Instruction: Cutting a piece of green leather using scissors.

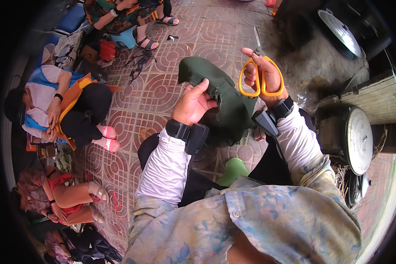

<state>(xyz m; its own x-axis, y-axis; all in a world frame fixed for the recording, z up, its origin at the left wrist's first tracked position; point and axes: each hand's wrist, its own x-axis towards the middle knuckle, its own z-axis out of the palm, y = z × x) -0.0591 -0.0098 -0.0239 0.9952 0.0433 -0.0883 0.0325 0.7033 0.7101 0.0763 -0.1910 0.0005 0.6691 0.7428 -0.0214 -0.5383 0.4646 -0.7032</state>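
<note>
A piece of dark green fabric (235, 108) hangs in front of me over my lap, its cut edge rough along the middle. My left hand (193, 103) grips it, the thumb pressed on top and the fingers partly hidden. Beside it, to the right, my right hand (270, 81) holds scissors (258, 51) with large yellow handles. Fingers pass through the loops, and the metal blades point up and away from the fabric, seemingly closed. Both wrists carry black strapped devices.
A light green stool (233, 172) shows below me. On the right stand a lidded pot (360, 141) and a stove (295, 57) with a metal lid (340, 33). Several people sit along the left, one with orange cloth (77, 94). Dark scraps (141, 64) lie on the patterned tiles.
</note>
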